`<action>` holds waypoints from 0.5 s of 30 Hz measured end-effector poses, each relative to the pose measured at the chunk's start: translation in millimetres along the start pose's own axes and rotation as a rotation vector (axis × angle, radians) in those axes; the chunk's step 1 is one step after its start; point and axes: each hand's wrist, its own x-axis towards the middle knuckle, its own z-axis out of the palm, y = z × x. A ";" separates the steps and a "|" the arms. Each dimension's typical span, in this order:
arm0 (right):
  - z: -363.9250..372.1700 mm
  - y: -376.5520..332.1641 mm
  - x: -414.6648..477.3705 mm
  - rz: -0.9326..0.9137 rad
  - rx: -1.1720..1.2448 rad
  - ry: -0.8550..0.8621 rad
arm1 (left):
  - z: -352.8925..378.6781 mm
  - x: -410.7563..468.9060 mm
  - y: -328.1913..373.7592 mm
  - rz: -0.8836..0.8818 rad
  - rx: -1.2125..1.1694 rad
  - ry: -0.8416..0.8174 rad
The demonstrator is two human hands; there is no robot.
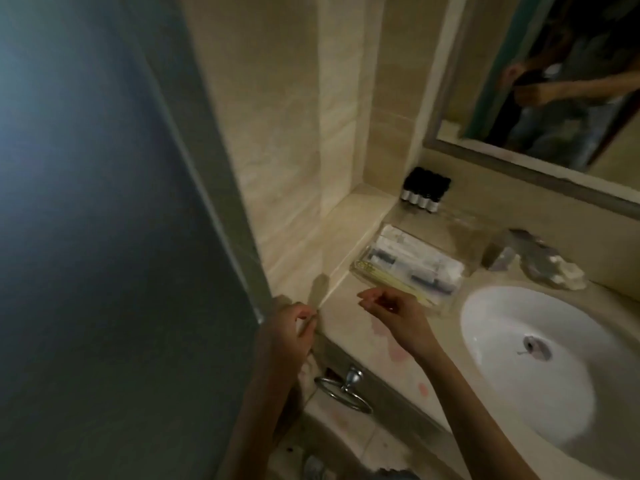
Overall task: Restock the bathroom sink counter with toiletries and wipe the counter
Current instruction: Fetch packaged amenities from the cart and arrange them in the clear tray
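Observation:
A clear tray (450, 292) of wrapped toiletries lies on the beige counter (349, 317), left of the white sink basin (502, 368). Several small dark bottles (424, 190) stand in a row in the back corner. My right hand (391, 311) hovers over the counter just in front of the tray's near end, fingers loosely curled and apart, with nothing seen in them. My left hand (289, 332) is at the counter's left front corner, its fingers curled on a thin pale item (306, 323) that blur keeps me from identifying.
A frosted glass door (104, 237) fills the left side, its edge beside my left hand. A chrome towel ring (343, 388) hangs under the counter's front. The faucet (516, 249) stands behind the basin with a crumpled pale thing (564, 271) beside it. A mirror (540, 81) hangs above.

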 end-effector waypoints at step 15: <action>163.3 -37.2 -17.3 -0.360 -0.178 -1.032 | -30.6 -180.9 -24.5 -0.818 0.181 0.679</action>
